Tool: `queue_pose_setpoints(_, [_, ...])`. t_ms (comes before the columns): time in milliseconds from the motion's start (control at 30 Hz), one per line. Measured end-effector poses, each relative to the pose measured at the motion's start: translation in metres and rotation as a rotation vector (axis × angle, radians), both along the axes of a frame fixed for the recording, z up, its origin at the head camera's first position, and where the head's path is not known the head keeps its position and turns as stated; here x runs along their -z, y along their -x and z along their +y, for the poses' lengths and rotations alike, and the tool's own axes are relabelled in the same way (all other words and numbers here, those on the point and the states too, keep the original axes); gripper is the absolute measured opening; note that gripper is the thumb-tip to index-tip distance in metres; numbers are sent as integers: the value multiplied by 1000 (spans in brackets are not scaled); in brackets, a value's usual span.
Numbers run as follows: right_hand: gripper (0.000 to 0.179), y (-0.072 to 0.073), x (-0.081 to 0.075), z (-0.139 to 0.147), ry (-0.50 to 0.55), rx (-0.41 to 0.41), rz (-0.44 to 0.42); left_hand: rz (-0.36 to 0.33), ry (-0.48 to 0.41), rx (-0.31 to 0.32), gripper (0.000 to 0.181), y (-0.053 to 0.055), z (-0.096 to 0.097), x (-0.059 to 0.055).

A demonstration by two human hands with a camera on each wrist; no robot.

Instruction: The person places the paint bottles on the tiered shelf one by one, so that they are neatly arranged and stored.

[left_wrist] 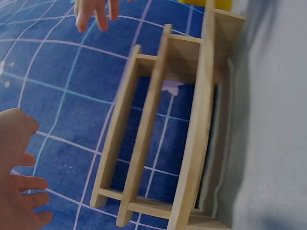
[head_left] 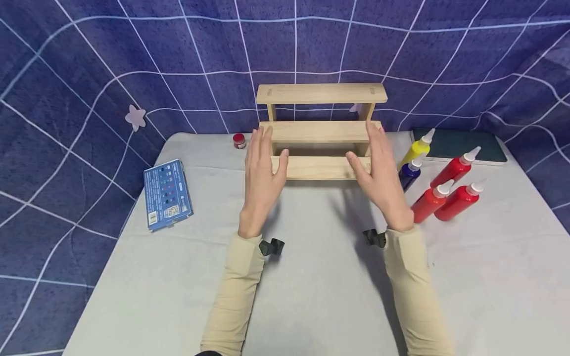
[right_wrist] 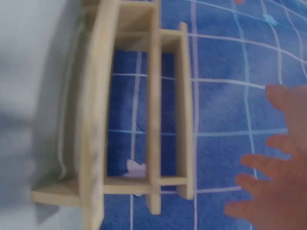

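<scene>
A three-tier wooden shelf (head_left: 320, 132) of pale bare wood stands at the back of the table. My left hand (head_left: 260, 173) is by its left end, with the fingers spread and pointing away from me. At the right end is my right hand (head_left: 380, 175), likewise spread, palm turned inward. Both wrist views show a gap between the fingers and the wooden steps, so neither hand appears to touch the shelf. Each hand holds nothing. In the left wrist view, my left hand (left_wrist: 21, 177) is at the left edge; the right wrist view has my right hand (right_wrist: 273, 177) at its right edge.
Right of the shelf stand a yellow bottle (head_left: 416, 150), a dark blue bottle (head_left: 408, 175) and several red bottles (head_left: 451, 171). Behind them lies a dark green board (head_left: 472, 144). A small red jar (head_left: 239, 141) and a blue box (head_left: 167, 194) are on the left. A blue gridded curtain (head_left: 213, 49) hangs behind.
</scene>
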State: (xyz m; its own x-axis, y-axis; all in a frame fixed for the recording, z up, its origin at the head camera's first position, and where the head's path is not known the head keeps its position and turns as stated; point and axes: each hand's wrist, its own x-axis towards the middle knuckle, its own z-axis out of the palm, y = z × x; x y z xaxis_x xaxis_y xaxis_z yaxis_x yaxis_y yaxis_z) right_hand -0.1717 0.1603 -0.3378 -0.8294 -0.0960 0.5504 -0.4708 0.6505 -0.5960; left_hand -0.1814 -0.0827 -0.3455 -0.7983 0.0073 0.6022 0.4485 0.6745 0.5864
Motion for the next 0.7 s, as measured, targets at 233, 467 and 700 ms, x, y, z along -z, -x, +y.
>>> queue_pose_setpoints(233, [74,-8,-19,30,110,-30,85,-43,-268,20,50,5,-12,0])
queue_pose_setpoints(467, [74,-22,-33,65,330,24,20,-197,-529,20,46,15,-27,12])
queue_pose_setpoints(700, [72,-37,-37,107,621,90,27,-304,-650,-47,44,27,-40,28])
